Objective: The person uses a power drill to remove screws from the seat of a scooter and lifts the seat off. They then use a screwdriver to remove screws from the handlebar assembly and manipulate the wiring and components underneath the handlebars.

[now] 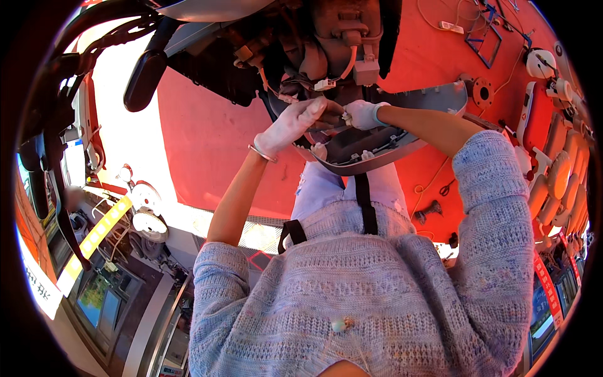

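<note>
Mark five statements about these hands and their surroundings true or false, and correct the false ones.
1. The left hand and right hand both wear pale gloves. True.
2. The floor is green. False: the floor is red.
3. Knitted sleeves reach both wrists. False: the sleeves end near the elbows, leaving the forearms mostly bare.
4. A blue frame shows at the picture's upper right. True.
5. The curved grey panel is far from both hands. False: the panel is right by them.

2 gloved hands [292, 129] [362, 115] at grey panel [436, 97].
</note>
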The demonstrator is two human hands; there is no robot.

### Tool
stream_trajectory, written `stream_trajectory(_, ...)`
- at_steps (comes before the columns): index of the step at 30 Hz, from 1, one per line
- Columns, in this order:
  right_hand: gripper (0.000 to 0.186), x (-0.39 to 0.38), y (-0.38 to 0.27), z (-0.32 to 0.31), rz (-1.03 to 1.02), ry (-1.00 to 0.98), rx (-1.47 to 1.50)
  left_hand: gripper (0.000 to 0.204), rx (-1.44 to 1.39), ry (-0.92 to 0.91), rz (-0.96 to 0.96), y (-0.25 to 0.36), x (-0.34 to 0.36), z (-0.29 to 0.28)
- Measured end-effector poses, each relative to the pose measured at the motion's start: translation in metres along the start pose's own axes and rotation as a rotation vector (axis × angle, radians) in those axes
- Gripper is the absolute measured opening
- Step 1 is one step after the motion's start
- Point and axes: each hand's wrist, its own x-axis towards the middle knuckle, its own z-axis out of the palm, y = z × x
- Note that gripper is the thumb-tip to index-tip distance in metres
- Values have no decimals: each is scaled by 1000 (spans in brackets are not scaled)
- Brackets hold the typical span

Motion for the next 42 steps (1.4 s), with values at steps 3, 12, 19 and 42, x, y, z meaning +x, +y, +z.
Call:
stream_trajectory(3,21,3,-3,-2,45,-92,-28,41,164,-83,102,8,-46,11)
stream_trajectory(12,40,-79,14,-64,14,202,82,28,442,118,157,-36,-57,46)
stream_trajectory(19,26,-254,41,80,133,1565,1023,33,458,154,239,-70,-54,101)
stream_trajectory(42,34,-235,199,507,71,1123,2478,23,302,-42,151,-144,-119,404)
